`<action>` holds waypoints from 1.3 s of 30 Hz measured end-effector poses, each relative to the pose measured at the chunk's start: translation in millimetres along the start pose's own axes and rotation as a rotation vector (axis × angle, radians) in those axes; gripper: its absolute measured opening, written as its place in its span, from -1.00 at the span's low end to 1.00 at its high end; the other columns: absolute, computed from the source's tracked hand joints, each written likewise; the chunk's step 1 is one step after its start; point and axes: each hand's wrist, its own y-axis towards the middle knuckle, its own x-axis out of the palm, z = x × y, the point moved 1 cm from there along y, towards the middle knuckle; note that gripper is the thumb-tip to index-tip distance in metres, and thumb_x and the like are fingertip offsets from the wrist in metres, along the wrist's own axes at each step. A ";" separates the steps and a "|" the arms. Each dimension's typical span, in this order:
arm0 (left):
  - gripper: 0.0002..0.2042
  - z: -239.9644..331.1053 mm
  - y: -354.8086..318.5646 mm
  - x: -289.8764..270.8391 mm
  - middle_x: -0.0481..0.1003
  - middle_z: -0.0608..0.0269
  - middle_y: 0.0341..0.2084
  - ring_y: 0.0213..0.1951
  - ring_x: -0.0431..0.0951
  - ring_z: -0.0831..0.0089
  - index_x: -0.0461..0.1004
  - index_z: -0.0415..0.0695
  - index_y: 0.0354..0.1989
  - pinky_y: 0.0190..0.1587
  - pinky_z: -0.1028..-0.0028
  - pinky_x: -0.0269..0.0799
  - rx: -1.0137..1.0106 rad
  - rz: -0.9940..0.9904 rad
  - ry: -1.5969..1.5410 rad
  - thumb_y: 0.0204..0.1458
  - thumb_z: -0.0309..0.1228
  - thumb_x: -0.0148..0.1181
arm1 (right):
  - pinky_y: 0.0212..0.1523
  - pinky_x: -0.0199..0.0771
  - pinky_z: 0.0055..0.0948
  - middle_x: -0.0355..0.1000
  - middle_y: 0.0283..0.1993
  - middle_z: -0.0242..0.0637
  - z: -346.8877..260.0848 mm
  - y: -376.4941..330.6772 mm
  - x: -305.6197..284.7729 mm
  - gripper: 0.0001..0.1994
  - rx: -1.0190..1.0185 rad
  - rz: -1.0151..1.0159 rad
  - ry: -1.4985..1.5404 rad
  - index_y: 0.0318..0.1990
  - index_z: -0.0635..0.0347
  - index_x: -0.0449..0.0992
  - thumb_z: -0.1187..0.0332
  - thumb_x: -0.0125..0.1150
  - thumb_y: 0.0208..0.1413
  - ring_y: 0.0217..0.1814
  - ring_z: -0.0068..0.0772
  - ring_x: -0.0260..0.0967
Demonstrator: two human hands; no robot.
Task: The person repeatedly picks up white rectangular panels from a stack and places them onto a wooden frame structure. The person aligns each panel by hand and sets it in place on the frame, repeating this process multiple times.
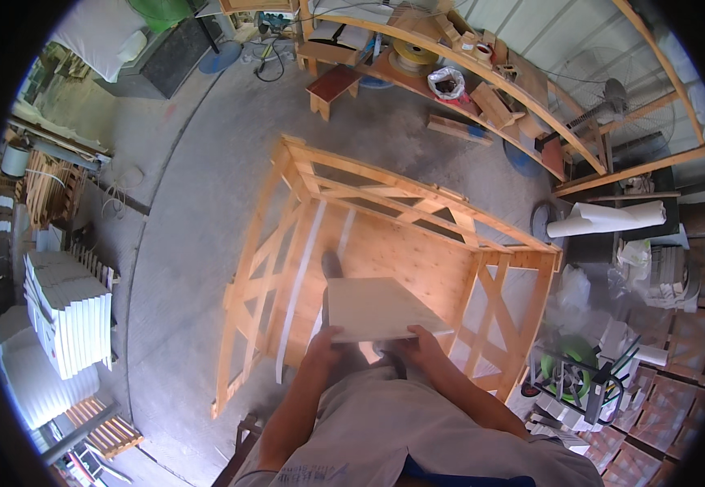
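Observation:
A pale grey flat slab [383,307], like a stone or tile panel, is held level in front of my waist. My left hand [325,341] grips its near left corner, fingers wrapped round the edge. At the near right side my right hand [426,344] is closed on the same edge, with its fingers partly hidden below. Under the slab lies the plywood floor [401,247] of a wooden crate [385,188] with slatted, cross-braced sides. A dark shoe [332,264] shows on that floor beyond the slab. White straps [300,288] run across the left part of the crate floor.
Stacked white-edged slabs [72,308] stand at the left. A red-topped stool [332,85] is beyond the crate, near a cluttered workbench [417,73]. White rolled sheeting [608,217], a fan [612,96] and a trolley with a green reel [576,373] are to the right.

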 end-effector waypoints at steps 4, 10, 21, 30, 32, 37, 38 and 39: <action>-0.58 86.7 29.7 20.9 0.31 -0.10 0.03 0.08 0.34 -0.08 0.24 -0.30 0.07 0.04 0.01 0.47 -0.038 0.084 0.088 -0.02 -0.56 0.05 | 0.08 0.40 -0.17 0.40 0.01 0.05 -26.5 46.6 46.7 -0.52 -0.228 0.058 -0.716 0.03 0.34 0.36 0.25 0.28 -0.01 0.09 0.00 0.37; -0.58 139.7 36.1 52.0 0.37 -0.09 -0.04 0.00 0.42 -0.02 0.21 -0.34 0.09 0.02 0.09 0.49 0.240 -0.129 0.387 0.05 -0.49 0.08 | 0.03 0.37 -0.19 0.44 -0.02 0.06 -80.6 95.1 146.7 -0.53 -0.283 0.181 -1.049 0.00 0.33 0.40 0.18 0.31 0.03 0.07 0.01 0.38; -0.69 208.3 169.9 129.4 0.44 0.02 -0.20 -0.15 0.51 0.14 0.35 -0.34 -0.08 -0.18 0.19 0.57 0.287 0.146 0.127 -0.04 -0.57 0.12 | 0.26 0.29 -0.02 0.21 0.13 0.07 -106.7 247.8 198.9 -0.59 0.061 0.297 0.806 0.12 0.41 0.15 0.59 -0.07 0.09 0.21 0.08 0.21; -0.75 266.4 178.7 161.4 0.45 0.16 -0.33 -0.33 0.52 0.30 0.40 -0.26 -0.17 -0.32 0.35 0.56 0.385 0.096 0.245 -0.06 -0.50 0.15 | 0.12 0.47 -0.04 0.25 0.08 -0.03 -107.7 323.4 200.8 -0.69 0.182 0.283 0.904 0.05 0.29 0.21 0.50 -0.02 0.15 0.11 0.01 0.30; -0.72 277.9 174.6 175.5 0.45 0.19 -0.30 -0.30 0.52 0.32 0.40 -0.23 -0.15 -0.31 0.34 0.55 0.415 0.070 0.209 -0.09 -0.48 0.17 | 0.09 0.49 -0.05 0.28 0.06 -0.04 -114.9 334.5 207.9 -0.69 0.136 0.269 0.821 0.05 0.29 0.21 0.48 -0.01 0.14 0.07 0.01 0.33; -0.67 306.2 183.9 189.8 0.45 0.17 -0.28 -0.27 0.51 0.33 0.38 -0.23 -0.10 -0.26 0.31 0.54 0.416 0.081 0.303 -0.09 -0.45 0.16 | 0.06 0.52 -0.09 0.28 0.05 -0.04 -131.8 356.1 221.4 -0.69 0.146 0.287 0.812 0.04 0.30 0.22 0.51 -0.01 0.14 0.07 0.00 0.36; -0.67 309.8 188.7 190.3 0.45 0.17 -0.28 -0.27 0.51 0.32 0.38 -0.24 -0.10 -0.26 0.32 0.55 0.425 0.077 0.322 -0.09 -0.45 0.16 | 0.06 0.53 -0.10 0.28 0.06 -0.04 -133.0 361.7 222.4 -0.69 0.175 0.287 0.815 0.04 0.30 0.22 0.51 -0.01 0.13 0.07 0.00 0.36; -0.67 313.0 194.4 190.1 0.45 0.16 -0.28 -0.27 0.51 0.32 0.38 -0.24 -0.11 -0.25 0.32 0.55 0.398 0.107 0.339 -0.09 -0.45 0.16 | 0.06 0.53 -0.10 0.28 0.06 -0.04 -133.2 366.6 221.7 -0.69 0.204 0.329 0.810 0.04 0.30 0.22 0.52 -0.01 0.13 0.07 -0.01 0.36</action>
